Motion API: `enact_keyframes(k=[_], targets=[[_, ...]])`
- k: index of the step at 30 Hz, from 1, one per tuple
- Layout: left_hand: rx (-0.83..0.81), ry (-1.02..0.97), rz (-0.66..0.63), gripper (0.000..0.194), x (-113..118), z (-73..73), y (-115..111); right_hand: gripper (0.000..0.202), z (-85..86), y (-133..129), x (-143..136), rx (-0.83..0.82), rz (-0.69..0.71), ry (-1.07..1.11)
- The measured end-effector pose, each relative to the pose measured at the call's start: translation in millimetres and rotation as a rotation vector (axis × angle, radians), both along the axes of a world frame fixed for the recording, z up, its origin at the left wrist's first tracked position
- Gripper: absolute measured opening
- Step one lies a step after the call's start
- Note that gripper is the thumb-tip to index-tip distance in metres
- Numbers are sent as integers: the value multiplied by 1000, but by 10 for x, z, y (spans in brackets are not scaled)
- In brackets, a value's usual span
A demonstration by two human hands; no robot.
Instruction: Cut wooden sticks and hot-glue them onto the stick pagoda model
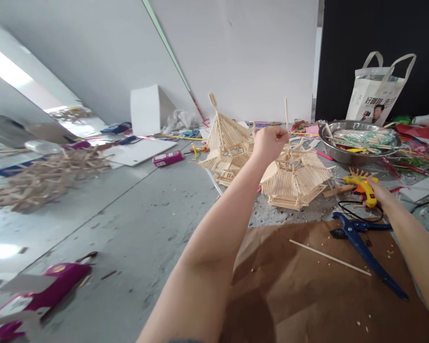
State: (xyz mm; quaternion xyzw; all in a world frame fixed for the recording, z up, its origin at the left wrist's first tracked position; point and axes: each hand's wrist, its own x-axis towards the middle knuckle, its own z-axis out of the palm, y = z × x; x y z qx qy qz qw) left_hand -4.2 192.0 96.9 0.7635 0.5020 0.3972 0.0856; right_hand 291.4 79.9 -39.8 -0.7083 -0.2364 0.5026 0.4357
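Head view: the left hand (pixel 270 143) is pinching an upright thin stick (pixel 286 116) above the roofed stick model (pixel 296 178), which is standing on the floor just beyond the brown paper (pixel 307 286), while the right hand (pixel 373 190) is gripping a yellow glue gun (pixel 367 187). Beyond the right hand, a round metal basin (pixel 336 155) is holding loose sticks and green-and-white scraps, and a white handled bag (pixel 373 90) is standing behind it, its contents not discernible.
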Motion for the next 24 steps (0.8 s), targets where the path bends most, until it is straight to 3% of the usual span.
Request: enact_keyframes(k=[24], targets=[[62,50,42,14,28,-46,21,45,-37,-2,23,42,24,-25]])
